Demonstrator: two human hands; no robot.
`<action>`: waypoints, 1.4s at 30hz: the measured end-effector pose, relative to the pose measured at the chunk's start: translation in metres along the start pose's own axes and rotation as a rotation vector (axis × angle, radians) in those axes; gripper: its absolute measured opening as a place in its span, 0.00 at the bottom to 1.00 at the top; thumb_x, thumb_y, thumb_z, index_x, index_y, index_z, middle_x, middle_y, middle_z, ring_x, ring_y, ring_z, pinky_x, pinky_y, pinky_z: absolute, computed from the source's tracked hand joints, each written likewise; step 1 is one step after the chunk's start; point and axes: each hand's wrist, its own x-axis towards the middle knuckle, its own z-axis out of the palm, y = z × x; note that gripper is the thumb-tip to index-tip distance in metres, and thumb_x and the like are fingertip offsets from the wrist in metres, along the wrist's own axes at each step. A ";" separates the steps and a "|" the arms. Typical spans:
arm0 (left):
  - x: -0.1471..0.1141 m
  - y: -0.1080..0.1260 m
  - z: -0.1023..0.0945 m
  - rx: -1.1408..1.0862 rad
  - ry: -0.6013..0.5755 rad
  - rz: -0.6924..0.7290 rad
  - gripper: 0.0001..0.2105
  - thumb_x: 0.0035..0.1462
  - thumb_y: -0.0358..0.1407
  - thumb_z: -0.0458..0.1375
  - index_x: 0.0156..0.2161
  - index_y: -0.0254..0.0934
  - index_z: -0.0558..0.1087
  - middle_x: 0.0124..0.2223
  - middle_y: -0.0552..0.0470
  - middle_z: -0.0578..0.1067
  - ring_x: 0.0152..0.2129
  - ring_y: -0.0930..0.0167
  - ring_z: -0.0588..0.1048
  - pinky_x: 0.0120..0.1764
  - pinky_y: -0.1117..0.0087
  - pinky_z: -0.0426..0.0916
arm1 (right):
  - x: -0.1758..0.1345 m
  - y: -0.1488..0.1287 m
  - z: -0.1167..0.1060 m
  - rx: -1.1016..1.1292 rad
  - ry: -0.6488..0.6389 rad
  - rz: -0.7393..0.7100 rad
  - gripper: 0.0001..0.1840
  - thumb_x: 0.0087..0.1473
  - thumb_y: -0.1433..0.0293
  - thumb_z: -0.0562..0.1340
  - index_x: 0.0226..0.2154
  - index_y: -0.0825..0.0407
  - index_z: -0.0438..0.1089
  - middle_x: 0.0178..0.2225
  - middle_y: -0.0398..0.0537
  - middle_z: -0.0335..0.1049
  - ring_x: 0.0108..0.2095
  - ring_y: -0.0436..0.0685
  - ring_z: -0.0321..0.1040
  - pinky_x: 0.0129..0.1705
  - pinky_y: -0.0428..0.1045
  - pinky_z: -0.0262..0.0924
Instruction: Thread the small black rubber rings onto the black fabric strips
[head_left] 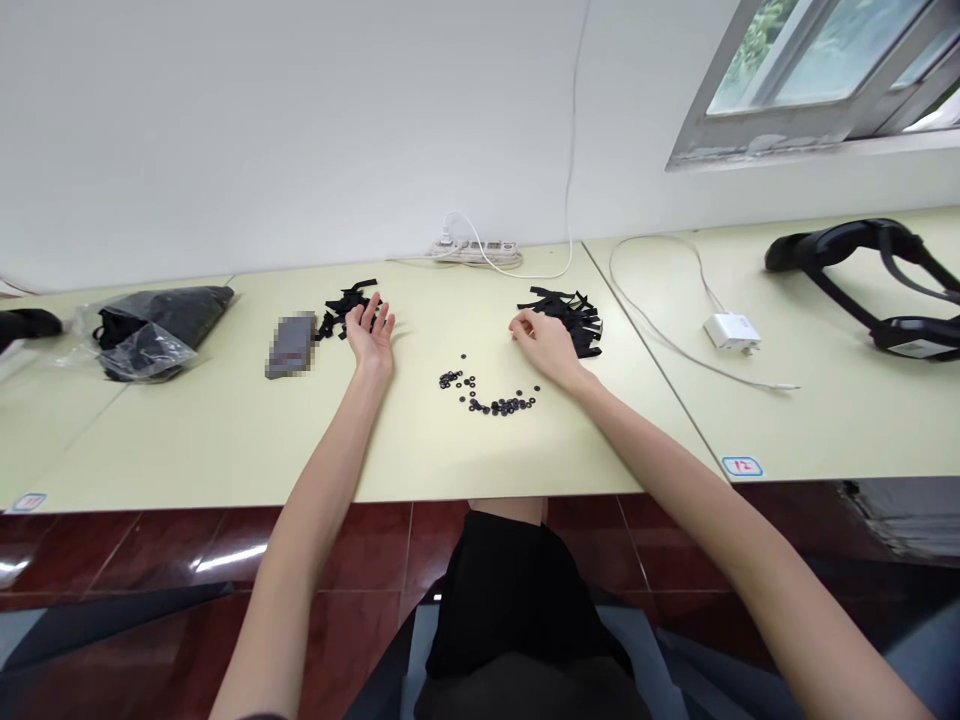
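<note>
My left hand (370, 340) rests palm up with its fingers apart, holding nothing. Beside it lies a small pile of black fabric strips (351, 300), partly hidden behind the fingers. My right hand (549, 348) is closed, thumb and fingertips drawn together; what they hold, if anything, is too small to make out. A larger heap of black fabric strips (585, 322) spreads out behind and to the right of that hand. Between both hands, nearer to me, several small black rings (501, 406) lie scattered in a curve on the pale table (442, 460).
A grey blurred object (291, 345) lies left of my left hand. Farther left is a plastic bag (161, 335) with dark contents. A power strip (476, 251) sits by the wall. On the right are a white charger (732, 331) with its cable and a black headset (885, 285).
</note>
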 end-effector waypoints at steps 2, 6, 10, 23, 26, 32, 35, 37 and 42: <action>-0.003 0.000 0.002 0.039 -0.022 -0.003 0.13 0.68 0.49 0.59 0.49 0.45 0.68 0.67 0.44 0.79 0.57 0.67 0.82 0.54 0.66 0.78 | 0.003 0.009 -0.003 -0.154 0.090 -0.029 0.11 0.68 0.70 0.58 0.40 0.48 0.78 0.45 0.59 0.83 0.52 0.71 0.74 0.58 0.64 0.69; -0.012 -0.003 0.010 0.175 -0.077 -0.006 0.16 0.61 0.49 0.64 0.49 0.46 0.72 0.60 0.46 0.82 0.49 0.67 0.83 0.44 0.69 0.77 | 0.008 0.029 -0.007 -0.330 0.141 -0.046 0.18 0.66 0.72 0.58 0.51 0.51 0.80 0.62 0.65 0.77 0.66 0.79 0.63 0.69 0.72 0.59; -0.028 -0.004 0.021 0.301 -0.221 0.027 0.14 0.55 0.42 0.65 0.47 0.44 0.77 0.46 0.48 0.82 0.37 0.69 0.79 0.33 0.74 0.74 | 0.009 0.038 -0.006 -0.402 0.073 0.003 0.21 0.67 0.72 0.57 0.56 0.56 0.80 0.64 0.68 0.77 0.67 0.81 0.63 0.71 0.76 0.55; -0.070 -0.008 0.036 0.611 -0.666 0.227 0.09 0.62 0.40 0.61 0.43 0.39 0.79 0.37 0.49 0.78 0.34 0.68 0.77 0.31 0.72 0.74 | 0.013 0.009 -0.017 0.260 0.256 0.052 0.07 0.59 0.66 0.69 0.39 0.49 0.83 0.47 0.54 0.87 0.52 0.66 0.81 0.65 0.64 0.71; -0.085 -0.008 0.038 0.674 -0.779 0.274 0.11 0.66 0.43 0.62 0.48 0.41 0.79 0.48 0.46 0.81 0.43 0.66 0.78 0.35 0.71 0.77 | 0.006 -0.006 -0.011 0.460 0.220 0.077 0.08 0.55 0.62 0.73 0.36 0.49 0.83 0.43 0.51 0.87 0.47 0.65 0.83 0.62 0.62 0.74; -0.102 -0.010 0.043 0.635 -0.940 0.167 0.16 0.69 0.48 0.65 0.55 0.43 0.78 0.61 0.45 0.78 0.47 0.66 0.81 0.40 0.69 0.81 | -0.008 -0.037 0.002 0.586 0.111 -0.022 0.13 0.54 0.59 0.76 0.34 0.47 0.77 0.37 0.47 0.83 0.41 0.62 0.82 0.55 0.60 0.77; -0.102 -0.011 0.044 0.602 -0.939 0.127 0.16 0.68 0.50 0.66 0.53 0.42 0.78 0.54 0.46 0.80 0.42 0.67 0.81 0.38 0.68 0.81 | -0.012 -0.045 0.001 0.629 0.029 -0.022 0.17 0.53 0.56 0.77 0.37 0.46 0.74 0.38 0.46 0.81 0.42 0.60 0.82 0.54 0.59 0.78; -0.101 -0.010 0.044 0.597 -0.916 0.134 0.16 0.67 0.50 0.68 0.49 0.41 0.79 0.49 0.47 0.81 0.40 0.67 0.80 0.37 0.68 0.80 | -0.013 -0.048 -0.001 0.649 -0.012 0.001 0.20 0.53 0.55 0.77 0.39 0.46 0.73 0.39 0.46 0.80 0.43 0.60 0.81 0.53 0.58 0.78; -0.096 -0.007 0.043 0.640 -0.861 0.197 0.14 0.67 0.49 0.68 0.44 0.40 0.82 0.46 0.48 0.82 0.40 0.67 0.80 0.39 0.69 0.79 | -0.015 -0.048 -0.004 0.616 -0.066 0.050 0.18 0.57 0.56 0.75 0.43 0.46 0.73 0.44 0.48 0.80 0.44 0.60 0.81 0.52 0.58 0.77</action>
